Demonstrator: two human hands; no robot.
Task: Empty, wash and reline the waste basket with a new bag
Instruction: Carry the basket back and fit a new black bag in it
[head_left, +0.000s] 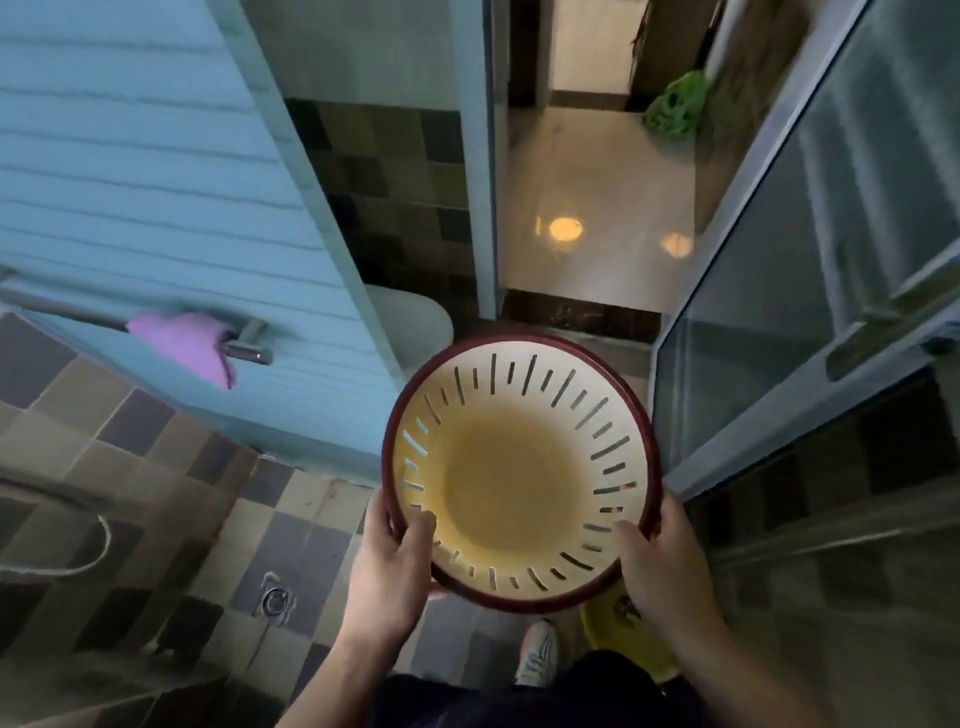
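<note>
Both hands hold the waste basket (522, 473) by its dark red rim — the left hand (389, 566) with its thumb inside, the right hand (662, 561) likewise. Left of the left hand lies a floor drain (274, 599); below the right hand, a yellow basin (631, 649).

Smooth plastic waste basket (522, 473), cream with a dark red rim, slotted wall. Left of the hands: matt checkered floor tiles (156, 467), polished metal rail (244, 343), soft purple cloth (187, 345). Ahead: glossy, reflective hallway floor (597, 208).
</note>
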